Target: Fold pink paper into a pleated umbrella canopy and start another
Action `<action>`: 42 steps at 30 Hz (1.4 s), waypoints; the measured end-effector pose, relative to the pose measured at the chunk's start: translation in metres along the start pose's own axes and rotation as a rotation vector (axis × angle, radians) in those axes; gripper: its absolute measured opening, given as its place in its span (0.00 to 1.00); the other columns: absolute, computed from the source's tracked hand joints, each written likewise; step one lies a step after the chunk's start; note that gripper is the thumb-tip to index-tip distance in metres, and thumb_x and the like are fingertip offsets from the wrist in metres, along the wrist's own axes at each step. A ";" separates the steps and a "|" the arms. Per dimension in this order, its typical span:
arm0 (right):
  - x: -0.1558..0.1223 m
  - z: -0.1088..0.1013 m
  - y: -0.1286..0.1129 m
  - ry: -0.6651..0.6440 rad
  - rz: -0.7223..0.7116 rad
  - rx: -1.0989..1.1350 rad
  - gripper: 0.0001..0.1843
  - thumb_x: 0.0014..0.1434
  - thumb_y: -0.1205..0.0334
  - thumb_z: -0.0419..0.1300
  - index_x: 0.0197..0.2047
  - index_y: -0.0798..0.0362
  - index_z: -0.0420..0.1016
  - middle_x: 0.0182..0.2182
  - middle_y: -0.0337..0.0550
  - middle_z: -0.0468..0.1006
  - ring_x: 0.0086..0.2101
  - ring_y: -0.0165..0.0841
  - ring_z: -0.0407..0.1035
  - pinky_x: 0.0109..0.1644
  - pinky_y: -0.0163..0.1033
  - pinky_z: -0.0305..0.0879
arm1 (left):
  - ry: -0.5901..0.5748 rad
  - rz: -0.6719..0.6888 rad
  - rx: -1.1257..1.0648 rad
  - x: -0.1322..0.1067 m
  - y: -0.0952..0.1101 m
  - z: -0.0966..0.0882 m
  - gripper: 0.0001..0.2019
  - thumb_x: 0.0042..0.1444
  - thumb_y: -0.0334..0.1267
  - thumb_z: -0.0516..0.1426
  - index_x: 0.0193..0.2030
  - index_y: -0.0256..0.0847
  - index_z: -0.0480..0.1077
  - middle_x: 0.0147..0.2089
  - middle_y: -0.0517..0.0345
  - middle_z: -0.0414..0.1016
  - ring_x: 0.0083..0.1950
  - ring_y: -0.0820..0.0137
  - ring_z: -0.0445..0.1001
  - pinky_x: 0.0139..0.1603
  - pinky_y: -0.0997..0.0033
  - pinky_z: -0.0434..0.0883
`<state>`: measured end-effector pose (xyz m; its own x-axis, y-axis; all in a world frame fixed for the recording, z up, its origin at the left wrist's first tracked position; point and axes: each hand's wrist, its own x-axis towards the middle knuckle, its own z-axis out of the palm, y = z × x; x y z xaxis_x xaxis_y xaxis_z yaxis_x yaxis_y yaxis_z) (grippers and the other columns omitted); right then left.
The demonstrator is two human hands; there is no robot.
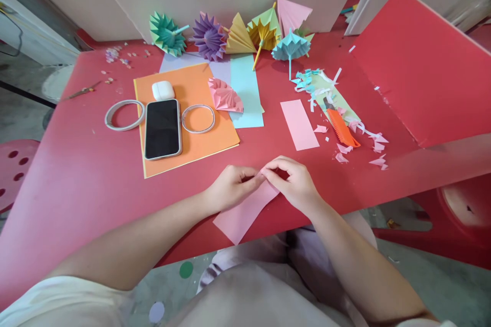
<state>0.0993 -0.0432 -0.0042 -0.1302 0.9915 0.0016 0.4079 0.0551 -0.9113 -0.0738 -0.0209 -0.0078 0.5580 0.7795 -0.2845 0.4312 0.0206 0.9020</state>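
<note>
A sheet of pink paper (pixel 245 214) slants across the near edge of the red table, its upper end between my two hands. My left hand (pixel 233 184) pinches that upper end with thumb and finger. Right beside it, my right hand (pixel 289 179) pinches the same end, fingertips touching those of the left. The exact edge under the fingertips is hidden. Just beyond the hands lies a flat pink paper strip (pixel 299 124). A pleated pink paper fan (pixel 225 96) rests farther left on the coloured sheets.
Orange paper (pixel 207 148) bears a phone (pixel 162 129), a white earphone case (pixel 163 90) and a tape roll (pixel 198 119); another tape roll (pixel 125 115) lies left. An orange cutter (pixel 341 125) sits among paper scraps. Folded paper umbrellas (pixel 209 36) line the back. A red board (pixel 425 71) leans right.
</note>
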 end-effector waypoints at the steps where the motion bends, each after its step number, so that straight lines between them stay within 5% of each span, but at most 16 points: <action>1: 0.000 0.000 -0.001 -0.003 0.012 0.024 0.06 0.57 0.63 0.58 0.29 0.50 0.74 0.28 0.37 0.74 0.32 0.29 0.70 0.35 0.34 0.66 | -0.011 0.006 -0.022 -0.001 0.000 0.000 0.21 0.60 0.49 0.49 0.21 0.36 0.59 0.22 0.65 0.46 0.24 0.79 0.47 0.21 0.77 0.49; 22: -0.003 0.011 0.000 0.082 0.078 0.301 0.06 0.54 0.63 0.61 0.26 0.51 0.74 0.27 0.35 0.73 0.29 0.25 0.68 0.33 0.31 0.64 | 0.000 0.041 -0.174 -0.004 -0.004 0.003 0.21 0.59 0.49 0.51 0.23 0.34 0.66 0.22 0.65 0.49 0.25 0.79 0.48 0.22 0.79 0.50; 29: -0.003 0.001 0.001 0.073 0.050 0.167 0.05 0.55 0.59 0.61 0.32 0.49 0.77 0.31 0.37 0.76 0.34 0.28 0.71 0.37 0.33 0.66 | 0.148 -0.013 -0.191 -0.001 -0.004 0.003 0.20 0.57 0.51 0.53 0.29 0.34 0.72 0.22 0.65 0.57 0.25 0.79 0.53 0.24 0.79 0.55; 33: -0.003 0.001 0.000 0.098 0.024 0.098 0.06 0.55 0.60 0.61 0.28 0.51 0.75 0.28 0.37 0.75 0.30 0.28 0.70 0.34 0.34 0.65 | 0.069 -0.058 -0.161 0.000 -0.002 0.000 0.22 0.53 0.53 0.56 0.22 0.34 0.66 0.20 0.67 0.51 0.22 0.81 0.48 0.20 0.79 0.49; 42: -0.003 0.006 -0.003 0.093 0.009 0.113 0.06 0.55 0.64 0.60 0.26 0.51 0.74 0.27 0.36 0.72 0.29 0.26 0.67 0.32 0.32 0.63 | -0.009 -0.059 -0.159 -0.001 -0.003 0.002 0.21 0.56 0.52 0.53 0.31 0.33 0.73 0.22 0.64 0.55 0.24 0.79 0.51 0.22 0.78 0.51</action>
<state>0.0926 -0.0475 -0.0042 -0.0412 0.9988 0.0268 0.3038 0.0381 -0.9520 -0.0744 -0.0228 -0.0104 0.5413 0.7686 -0.3410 0.3464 0.1657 0.9234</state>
